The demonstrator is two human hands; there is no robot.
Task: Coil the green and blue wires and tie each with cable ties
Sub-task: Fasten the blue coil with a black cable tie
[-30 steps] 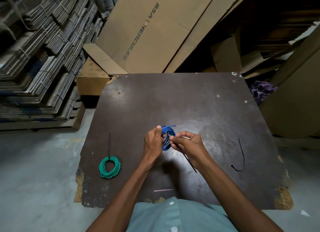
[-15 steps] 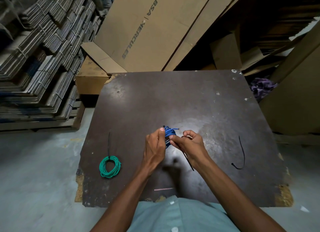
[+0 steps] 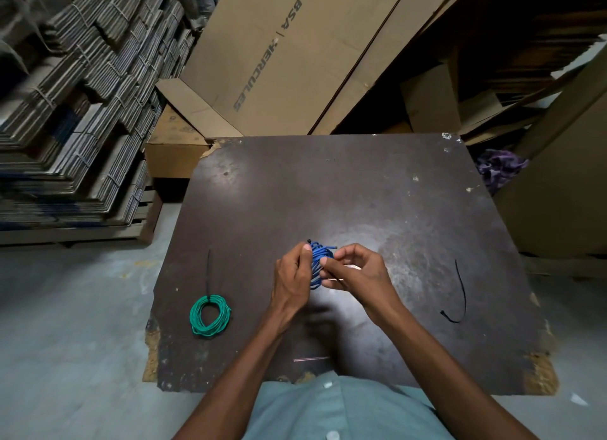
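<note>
Both hands held the blue wire coil (image 3: 318,263) above the middle of the dark table (image 3: 345,193); the left hand (image 3: 293,280) gripped its left side; the right hand (image 3: 356,272) pinched its right side; the green wire coil (image 3: 209,314), tied with a black cable tie (image 3: 208,272), lay near the table's left edge; a loose cable tie (image 3: 460,293) lay well apart on the right.

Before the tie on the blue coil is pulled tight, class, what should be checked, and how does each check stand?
1. Blue coil gripped by left hand: ok.
2. Right hand pinching the tie at the coil: ok.
3. Tie tail through its head: cannot tell.
4. Green coil already tied, on the table: ok.
5. Spare cable tie lying to the right: ok.
</note>
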